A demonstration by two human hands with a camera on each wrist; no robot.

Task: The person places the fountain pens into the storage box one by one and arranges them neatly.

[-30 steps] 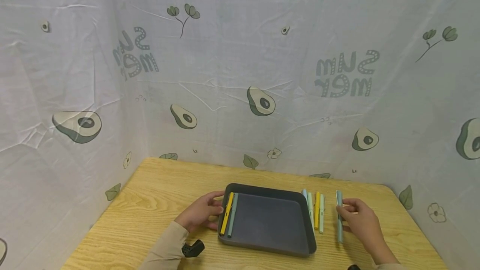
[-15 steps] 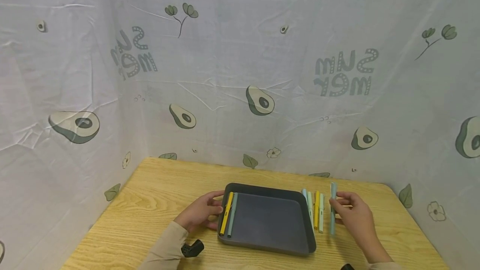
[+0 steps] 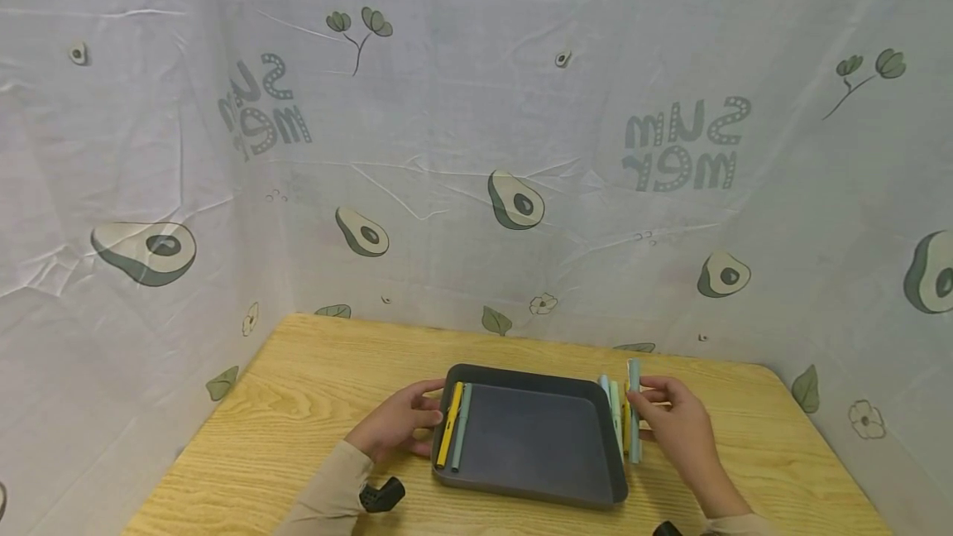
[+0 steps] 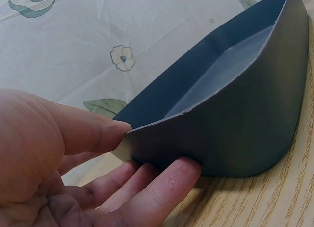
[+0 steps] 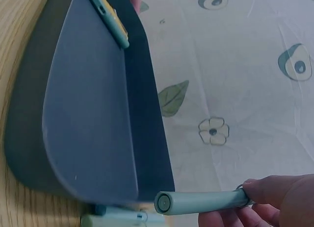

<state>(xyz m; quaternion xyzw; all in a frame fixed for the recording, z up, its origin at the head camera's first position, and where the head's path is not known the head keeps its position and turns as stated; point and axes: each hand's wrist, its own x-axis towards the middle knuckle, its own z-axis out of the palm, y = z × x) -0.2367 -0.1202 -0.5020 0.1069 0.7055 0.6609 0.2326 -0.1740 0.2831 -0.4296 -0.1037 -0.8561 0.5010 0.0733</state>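
My left hand [image 3: 400,420] holds the dark grey tray [image 3: 532,496] at its left side; in the left wrist view the thumb is on the rim and the fingertips touch the outer wall. Inside the tray, along that side, a yellow pen [image 3: 450,430] and a teal pen [image 3: 462,430] lie side by side. My right hand [image 3: 676,424] pinches a light blue-green pen [image 5: 203,202] between thumb and fingers, raised beside the tray's right side. It overlaps the row of pens on the table there, partly hiding a yellow pen [image 3: 626,416].
Beside the tray's right wall, a pale green pen [image 3: 615,412] and a pale blue pen [image 3: 604,382] lie on the wooden table [image 3: 357,354]. A printed curtain [image 3: 447,271] rises behind the table. Black wrist mounts [image 3: 382,495] sit at the sleeves.
My right hand has carried the light blue-green pen leftward, from the table's right part to over the row of pens. The left hand and the tray have stayed put.
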